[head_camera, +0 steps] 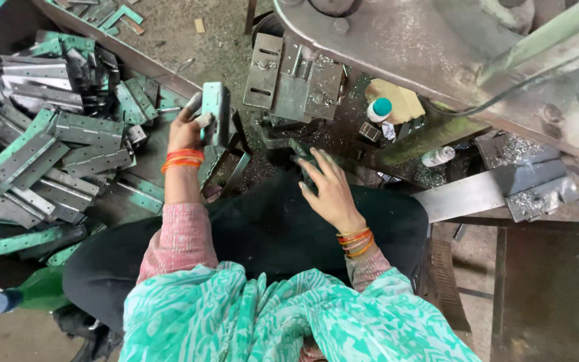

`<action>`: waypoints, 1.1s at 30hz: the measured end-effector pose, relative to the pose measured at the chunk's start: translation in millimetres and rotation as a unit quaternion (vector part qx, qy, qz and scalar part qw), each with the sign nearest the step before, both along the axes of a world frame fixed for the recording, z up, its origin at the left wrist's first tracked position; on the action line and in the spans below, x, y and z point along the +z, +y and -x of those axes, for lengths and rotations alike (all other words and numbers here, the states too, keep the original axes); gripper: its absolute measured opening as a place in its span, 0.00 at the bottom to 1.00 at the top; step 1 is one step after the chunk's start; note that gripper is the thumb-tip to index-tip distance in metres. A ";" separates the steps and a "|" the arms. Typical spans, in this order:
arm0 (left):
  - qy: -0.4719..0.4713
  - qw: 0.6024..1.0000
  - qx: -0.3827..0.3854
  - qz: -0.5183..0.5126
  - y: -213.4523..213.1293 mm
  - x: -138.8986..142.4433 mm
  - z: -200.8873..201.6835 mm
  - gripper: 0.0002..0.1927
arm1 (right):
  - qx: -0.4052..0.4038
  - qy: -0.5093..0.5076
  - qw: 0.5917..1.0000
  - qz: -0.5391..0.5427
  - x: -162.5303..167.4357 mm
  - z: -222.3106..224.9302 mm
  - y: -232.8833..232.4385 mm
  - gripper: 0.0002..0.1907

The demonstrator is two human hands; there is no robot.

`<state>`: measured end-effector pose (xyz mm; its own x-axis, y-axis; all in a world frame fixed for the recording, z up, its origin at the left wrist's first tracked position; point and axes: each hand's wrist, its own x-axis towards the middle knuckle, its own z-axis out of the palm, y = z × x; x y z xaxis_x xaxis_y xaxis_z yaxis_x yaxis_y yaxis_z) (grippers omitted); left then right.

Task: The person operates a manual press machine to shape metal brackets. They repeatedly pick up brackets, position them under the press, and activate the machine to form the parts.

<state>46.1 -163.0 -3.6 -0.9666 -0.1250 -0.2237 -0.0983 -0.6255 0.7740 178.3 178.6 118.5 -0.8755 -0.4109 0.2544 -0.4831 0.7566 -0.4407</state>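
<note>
Left hand lifts a metal hinge plate from the heap; right hand rests at the press bed.

The left hand [192, 127] holds a green-filmed steel hinge [216, 112] upright above the lap, fingers [202, 121] wrapped narrowly round its lower edge. It looks stiff, fairly heavy for its size, with sharp stamped edges, and the film is likely slick; gripping the flat faces near the middle seems safest. The right hand [330, 191] reaches, fingers spread, onto another dark piece [303, 157] just below the die block [293, 80]; whether it grips I cannot tell. A pile of hinges [48, 147] lies to the left, and a small bottle [378, 109] stands near the die.
</note>
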 end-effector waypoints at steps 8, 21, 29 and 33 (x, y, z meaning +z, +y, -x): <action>0.135 0.898 0.102 0.405 110.0 12.2 64.4 0.34 | 0.003 -0.037 0.998 -0.056 -34.3 21.2 -2.3 0.30; 0.281 0.467 -0.149 0.825 166.7 -2.8 43.4 0.45 | -0.004 -0.038 0.996 -0.085 -43.0 34.3 -4.8 0.30; 0.297 0.507 -0.184 0.788 161.6 -11.9 89.0 0.47 | -0.040 -0.202 0.963 -0.172 -46.6 69.7 -17.4 0.45; 0.285 0.510 -0.197 0.787 160.8 -11.4 90.3 0.47 | -0.105 -0.197 0.964 -0.146 -79.0 56.3 -16.5 0.48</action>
